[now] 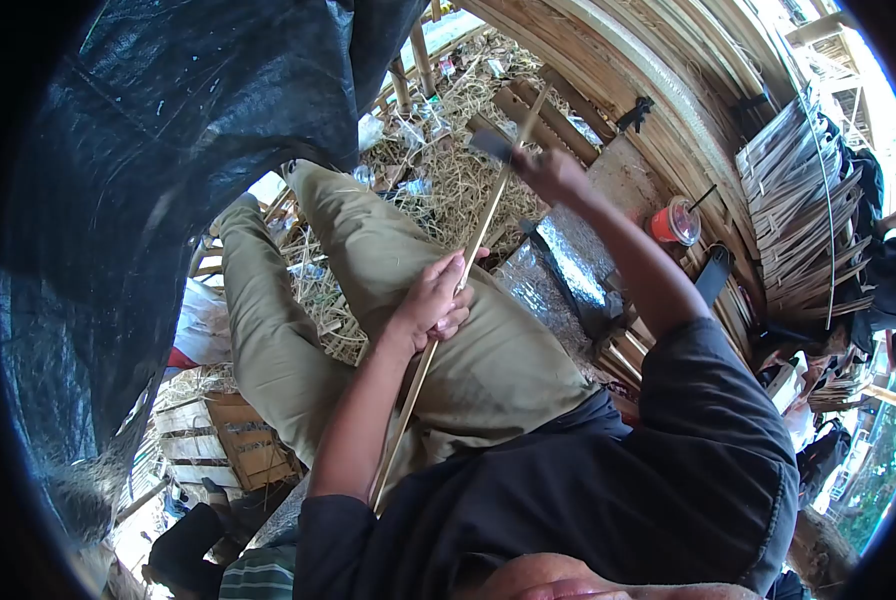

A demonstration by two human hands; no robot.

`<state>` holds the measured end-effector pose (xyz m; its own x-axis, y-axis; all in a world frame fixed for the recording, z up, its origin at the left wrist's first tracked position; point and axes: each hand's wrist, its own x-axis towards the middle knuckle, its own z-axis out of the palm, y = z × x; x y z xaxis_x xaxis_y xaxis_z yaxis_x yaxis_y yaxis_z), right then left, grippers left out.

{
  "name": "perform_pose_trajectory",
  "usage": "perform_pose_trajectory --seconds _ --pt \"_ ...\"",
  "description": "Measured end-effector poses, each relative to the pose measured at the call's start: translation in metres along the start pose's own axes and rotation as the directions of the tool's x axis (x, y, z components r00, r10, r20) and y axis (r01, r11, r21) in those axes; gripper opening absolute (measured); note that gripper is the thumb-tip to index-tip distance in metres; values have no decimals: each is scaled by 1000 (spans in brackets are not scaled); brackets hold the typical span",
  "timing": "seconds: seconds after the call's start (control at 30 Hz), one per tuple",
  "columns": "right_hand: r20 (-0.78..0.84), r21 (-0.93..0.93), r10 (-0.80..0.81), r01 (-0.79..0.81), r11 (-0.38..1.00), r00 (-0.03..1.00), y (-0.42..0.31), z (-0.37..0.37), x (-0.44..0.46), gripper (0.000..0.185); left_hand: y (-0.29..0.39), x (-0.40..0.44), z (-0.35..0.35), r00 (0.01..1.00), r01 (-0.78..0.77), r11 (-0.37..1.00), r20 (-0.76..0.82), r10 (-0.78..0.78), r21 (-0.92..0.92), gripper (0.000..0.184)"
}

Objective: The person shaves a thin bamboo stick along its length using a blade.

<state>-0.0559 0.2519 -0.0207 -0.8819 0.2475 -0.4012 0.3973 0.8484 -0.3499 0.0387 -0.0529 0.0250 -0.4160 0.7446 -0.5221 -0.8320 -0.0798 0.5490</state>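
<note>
A long, thin bamboo strip [487,215] runs slantwise over my lap, from beside my left forearm up past my right hand. My left hand [438,297] is closed around its middle, resting above my thigh. In my right hand [553,175], blurred by motion, is a knife with a broad dark blade [490,146]. The blade lies against or just beside the upper part of the strip; I cannot tell whether it touches. My fingers hide the knife's handle.
Shavings [448,140] litter the ground ahead. Stacked bamboo strips [668,60] line the right, near a lidded cup of red drink [675,222] with a straw. A black tarp [188,130] hangs left. Another person [193,545] is at lower left; a wooden crate [193,440] stands nearby.
</note>
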Motion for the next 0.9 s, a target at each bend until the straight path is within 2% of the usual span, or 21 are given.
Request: perform_pose_trajectory --seconds 0.07,0.23,0.3,0.4,0.43,0.6,0.73,0.9 --pt "-142 7 116 -116 993 983 -1 -11 13 78 1 -1 3 1000 -5 1000 -6 5 -8 45" --pt "47 18 -78 78 997 996 -31 5 -34 77 2 0 -1 1000 8 1000 7 -8 5 45" --pt "-2 -77 -42 41 996 999 -47 -2 -54 79 1 0 0 1000 6 1000 22 -6 -13 45" --pt "-17 155 95 -91 984 995 -38 -13 -34 81 -1 0 -1 999 13 999 32 -12 -48 44" --pt "-59 86 142 -137 987 988 -38 -17 -29 79 0 0 -2 999 18 998 37 -16 -56 44" --pt "-230 62 120 -108 992 966 -35 0 -50 73 -2 -3 -8 996 36 995 86 -28 -91 43" --pt "-159 106 79 -63 992 984 -30 -7 -52 76 -6 -3 -10 993 55 993 110 -43 -108 42" --pt "-35 204 211 -199 958 977 -22 -2 -44 79 -4 -8 -5 993 60 992 106 -49 -110 44"
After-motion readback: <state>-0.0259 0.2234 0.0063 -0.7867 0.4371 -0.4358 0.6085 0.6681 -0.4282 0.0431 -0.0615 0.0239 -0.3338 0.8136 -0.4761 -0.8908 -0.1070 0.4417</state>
